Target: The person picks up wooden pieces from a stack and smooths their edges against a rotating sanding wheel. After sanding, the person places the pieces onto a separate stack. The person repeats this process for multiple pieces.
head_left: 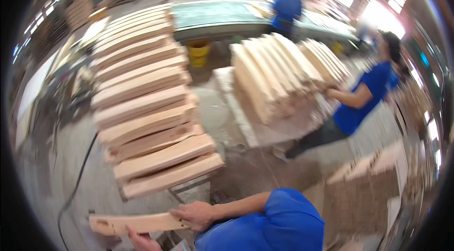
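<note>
A pale, flat, slightly curved wooden furniture part (pixel 142 223) lies crosswise in front of me, with an oblong slot in its left end and small holes near its right end. My right hand (pixel 196 215) is closed over its right end. At its near edge, left of middle, my left hand (pixel 143 240) grips it from below; some of those fingers are hidden. Just beyond lies a long row of similar curved wooden parts (pixel 170 158), stacked side by side.
A dark cable (pixel 78 187) runs down the left side. Right of the row, more wooden parts (pixel 272 69) are piled on a pallet (pixel 234 109), where a blue-shirted person (pixel 366 95) stands. Behind are a yellow bucket (pixel 198 53), a long green-topped table (pixel 213 13) and another person (pixel 286 10).
</note>
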Available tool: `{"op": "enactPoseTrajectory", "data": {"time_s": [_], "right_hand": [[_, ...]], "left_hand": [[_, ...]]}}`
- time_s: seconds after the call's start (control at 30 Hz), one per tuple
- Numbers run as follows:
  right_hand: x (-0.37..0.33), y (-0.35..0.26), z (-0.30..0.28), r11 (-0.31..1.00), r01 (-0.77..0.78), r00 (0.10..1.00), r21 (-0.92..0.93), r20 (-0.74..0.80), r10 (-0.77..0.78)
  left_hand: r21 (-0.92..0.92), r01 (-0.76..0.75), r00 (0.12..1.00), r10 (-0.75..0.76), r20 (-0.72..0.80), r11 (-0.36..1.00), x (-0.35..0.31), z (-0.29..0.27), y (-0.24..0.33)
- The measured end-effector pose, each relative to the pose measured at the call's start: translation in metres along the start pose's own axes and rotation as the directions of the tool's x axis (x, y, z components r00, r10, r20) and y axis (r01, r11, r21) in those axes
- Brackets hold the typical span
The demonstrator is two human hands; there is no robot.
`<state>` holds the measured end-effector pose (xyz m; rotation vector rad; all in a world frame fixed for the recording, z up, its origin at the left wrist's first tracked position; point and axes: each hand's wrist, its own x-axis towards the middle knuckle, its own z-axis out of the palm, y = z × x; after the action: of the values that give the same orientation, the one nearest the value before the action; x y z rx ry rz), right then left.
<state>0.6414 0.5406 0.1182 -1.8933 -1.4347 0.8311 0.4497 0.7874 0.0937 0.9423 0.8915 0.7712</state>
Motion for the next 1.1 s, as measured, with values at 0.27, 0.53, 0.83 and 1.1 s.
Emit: {"op": "enactPoseTrajectory", "data": {"time_s": [0.27, 0.53, 0.83, 1.1], "right_hand": [[0.015, -0.035, 0.005, 0.980, -0.014, 0.999, -0.200, 0.045, 0.023], [0.174, -0.116, 0.087, 0.961, 0.179, 0.981, -0.209, 0.111, -0.158], [0.316, -0.188, 0.140, 0.947, 0.288, 0.957, -0.141, 0.002, -0.291], [0.180, -0.082, 0.135, 0.967, 0.137, 0.989, -0.217, 0.087, -0.120]], "left_hand": [[0.853, -0.324, 0.680, 0.727, -0.091, 0.409, -0.058, 0.041, -0.001], [0.987, -0.152, 0.686, 0.724, 0.071, 0.047, 0.022, -0.064, 0.096], [0.980, -0.148, 0.716, 0.670, 0.197, -0.130, 0.137, -0.118, 0.133], [0.955, -0.294, 0.795, 0.545, 0.265, -0.036, 0.040, -0.075, 0.018]]}}
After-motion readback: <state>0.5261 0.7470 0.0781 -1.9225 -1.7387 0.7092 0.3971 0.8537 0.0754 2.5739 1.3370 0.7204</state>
